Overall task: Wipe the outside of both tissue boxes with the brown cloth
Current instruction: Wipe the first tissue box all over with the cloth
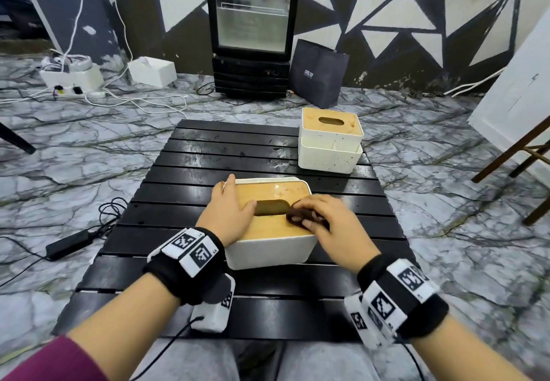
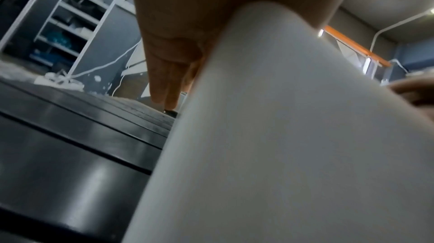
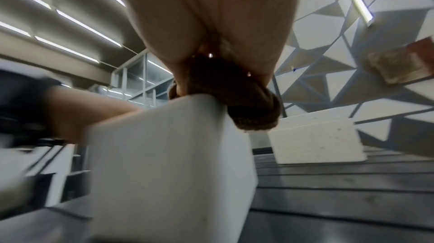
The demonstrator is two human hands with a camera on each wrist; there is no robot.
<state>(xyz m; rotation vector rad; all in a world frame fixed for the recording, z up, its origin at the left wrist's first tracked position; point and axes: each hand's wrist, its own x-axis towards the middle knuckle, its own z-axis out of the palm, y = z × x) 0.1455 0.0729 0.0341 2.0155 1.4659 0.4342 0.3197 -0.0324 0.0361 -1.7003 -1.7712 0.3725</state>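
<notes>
A white tissue box with a wooden lid [image 1: 269, 251] stands near me on the black slatted table [image 1: 208, 154]. My left hand [image 1: 229, 208] lies flat on the lid's left part. Its straight fingers [image 2: 164, 72] reach down the box's left side [image 2: 281, 135], and the thumb sits by the slot. My right hand [image 1: 324, 220] grips a bunched brown cloth [image 1: 297, 217] against the lid's right end. In the right wrist view the cloth [image 3: 249, 106] hangs over the top corner of this box [image 3: 164, 154]. A second, speckled white tissue box [image 1: 330, 142] [image 3: 314, 143] stands at the table's far right, untouched.
On the marble-patterned floor beyond the table stand a glass-door fridge [image 1: 251, 23], a dark paper bag [image 1: 318, 74] and a white box [image 1: 151, 71], with a power strip and cables [image 1: 68, 83]. A power adapter [image 1: 68, 244] lies left of the table. Wooden furniture legs [image 1: 520, 166] stand at the right.
</notes>
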